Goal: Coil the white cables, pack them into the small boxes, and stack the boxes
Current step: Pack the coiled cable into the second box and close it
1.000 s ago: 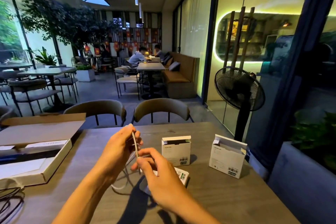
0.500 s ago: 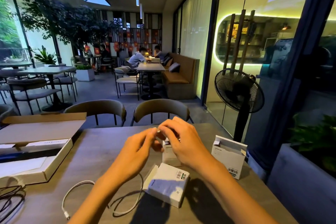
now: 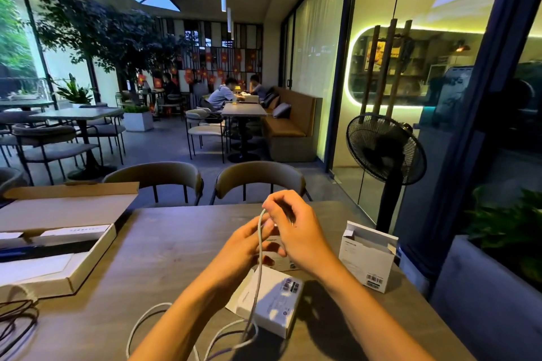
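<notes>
Above the middle of the table, both hands hold one white cable (image 3: 257,258). My left hand (image 3: 249,246) grips it from below, and my right hand (image 3: 293,231) pinches its top end. The cable hangs down and loops on the table near the front edge. A small white box (image 3: 272,299) lies flat under my wrists. A second small box (image 3: 286,262) stands behind my hands, mostly hidden. At the right stands a third small box (image 3: 368,258), upright with its flap open.
A large open cardboard box (image 3: 58,243) lies at the table's left. Dark cables (image 3: 14,316) lie at the left front edge. Two chairs (image 3: 258,179) stand behind the table, a black standing fan (image 3: 385,152) to the right.
Both hands have risen slightly and drawn the cable up, so a straight length now hangs from my right fingers. The loops on the table have shifted.
</notes>
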Demonstrator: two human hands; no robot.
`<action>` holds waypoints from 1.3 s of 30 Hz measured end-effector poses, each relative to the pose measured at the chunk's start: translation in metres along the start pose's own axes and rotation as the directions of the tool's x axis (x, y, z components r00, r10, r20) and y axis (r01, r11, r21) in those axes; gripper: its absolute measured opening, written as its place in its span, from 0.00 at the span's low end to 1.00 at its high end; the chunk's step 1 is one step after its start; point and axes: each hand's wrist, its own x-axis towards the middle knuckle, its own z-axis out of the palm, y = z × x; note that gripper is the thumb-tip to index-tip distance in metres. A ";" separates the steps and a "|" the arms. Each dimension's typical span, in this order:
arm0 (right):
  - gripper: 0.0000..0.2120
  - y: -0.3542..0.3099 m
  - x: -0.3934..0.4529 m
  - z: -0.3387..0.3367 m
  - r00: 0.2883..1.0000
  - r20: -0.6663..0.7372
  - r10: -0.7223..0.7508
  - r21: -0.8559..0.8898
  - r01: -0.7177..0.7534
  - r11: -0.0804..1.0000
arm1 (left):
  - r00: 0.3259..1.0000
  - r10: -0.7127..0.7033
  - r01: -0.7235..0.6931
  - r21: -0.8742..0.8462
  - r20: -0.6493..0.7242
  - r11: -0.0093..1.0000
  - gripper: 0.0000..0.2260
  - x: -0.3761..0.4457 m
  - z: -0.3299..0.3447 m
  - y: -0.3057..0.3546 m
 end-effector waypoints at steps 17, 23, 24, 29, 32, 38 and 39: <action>0.03 0.014 -0.003 -0.016 0.947 -0.320 0.024 -0.069 -0.049 0.996 | 0.970 0.105 -0.089 0.084 -0.218 0.993 0.12 0.007 0.007 -0.008; 0.05 0.007 -0.007 -0.021 0.907 -0.249 0.341 0.210 -0.293 0.933 | 0.811 0.494 -0.166 0.687 -0.313 0.707 0.03 0.005 0.018 -0.015; 0.05 0.002 -0.009 -0.019 0.914 -0.179 0.365 0.247 -0.318 0.915 | 0.863 0.418 -0.159 0.632 -0.285 0.759 0.03 0.004 0.022 -0.014; 0.07 -0.017 -0.018 -0.012 0.912 0.011 0.409 0.350 -0.387 0.853 | 0.978 0.184 -0.121 0.441 -0.103 0.889 0.06 0.004 0.029 -0.013; 0.10 -0.019 -0.019 -0.013 0.903 0.047 0.428 0.357 -0.415 0.837 | 0.993 0.090 -0.064 0.291 -0.079 0.955 0.08 0.004 0.028 -0.012; 0.09 -0.021 -0.019 -0.016 0.905 0.100 0.415 0.405 -0.418 0.813 | 0.991 0.125 -0.112 0.207 -0.053 0.972 0.10 0.003 0.031 -0.006; 0.08 -0.018 -0.018 -0.016 0.921 0.075 0.383 0.347 -0.384 0.856 | 0.986 0.155 -0.135 0.241 -0.064 0.961 0.11 0.002 0.030 -0.004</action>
